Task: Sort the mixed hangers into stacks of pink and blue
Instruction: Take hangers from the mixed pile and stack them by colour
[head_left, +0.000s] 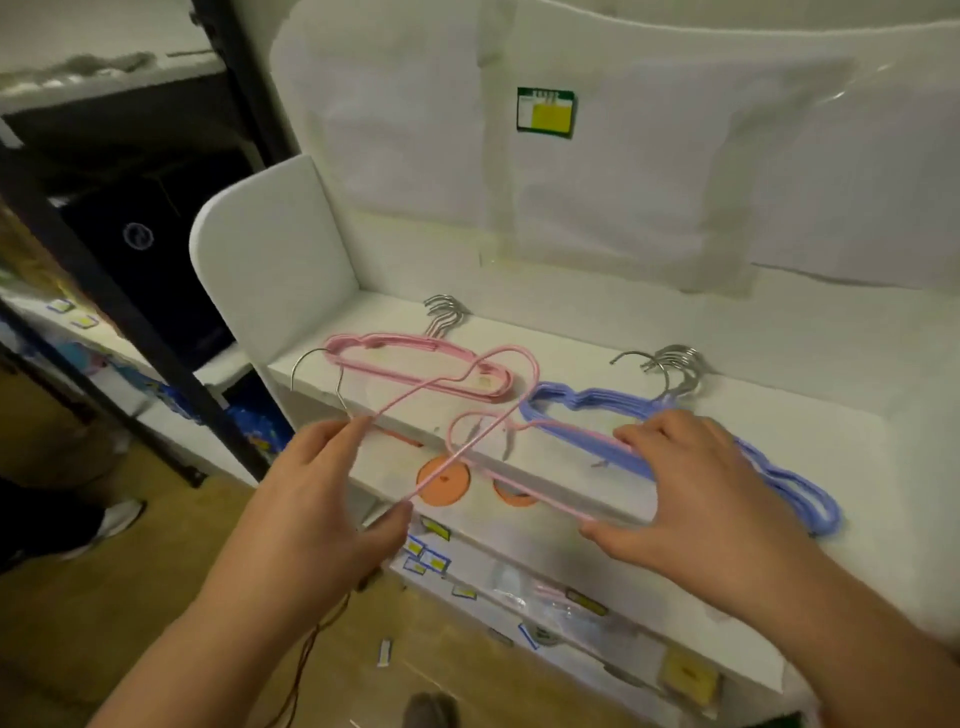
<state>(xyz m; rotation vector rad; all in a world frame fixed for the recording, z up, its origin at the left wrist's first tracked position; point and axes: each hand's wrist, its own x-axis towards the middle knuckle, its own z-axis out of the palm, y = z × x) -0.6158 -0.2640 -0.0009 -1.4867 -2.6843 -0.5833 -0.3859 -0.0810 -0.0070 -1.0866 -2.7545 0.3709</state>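
A stack of pink hangers (415, 366) lies at the back left of the white shelf (779, 395), metal hooks pointing away. To its right lies a stack of blue hangers (587, 402), partly covered by my right hand. My left hand (332, 499) pinches a single pink hanger (470, 395) and holds it tilted above the shelf's front edge, its metal hook to the left. My right hand (696, 488) grips a second pink hanger (519, 483) at the shelf's front edge, fingers resting over the blue stack.
A white rounded side panel (270, 270) closes the shelf's left end and a white back wall with a green and yellow label (545, 111) stands behind. Lower shelves hold small packets and tags. A dark metal rack (104, 280) stands at the left over a wooden floor.
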